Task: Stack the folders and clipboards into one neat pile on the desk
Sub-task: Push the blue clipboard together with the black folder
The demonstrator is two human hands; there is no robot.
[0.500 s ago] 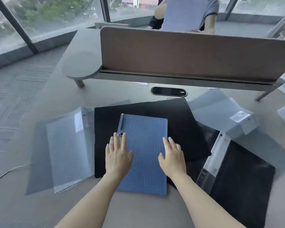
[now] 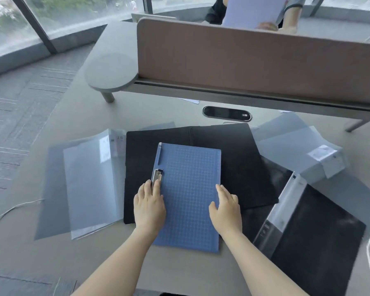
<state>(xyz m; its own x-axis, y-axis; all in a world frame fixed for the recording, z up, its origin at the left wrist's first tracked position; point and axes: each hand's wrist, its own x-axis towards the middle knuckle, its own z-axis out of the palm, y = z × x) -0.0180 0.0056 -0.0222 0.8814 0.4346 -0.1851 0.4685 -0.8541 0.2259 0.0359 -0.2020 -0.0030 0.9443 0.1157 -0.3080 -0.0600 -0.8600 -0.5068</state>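
On matte black folders (image 2: pixel 233 159), flat hands frame a gridded blue clipboard (image 2: pixel 188 195).

Blue clipboard (image 2: pixel 188 195) at centre frame: matt plastic with a fine printed grid, its clip (image 2: pixel 156 178) shiny metal. Beneath it, a black folder (image 2: pixel 233 163), dull and slightly grainy. Left of centre, a translucent frosted plastic folder (image 2: pixel 90 184). The desk (image 2: pixel 77 116) looks smooth and matt.
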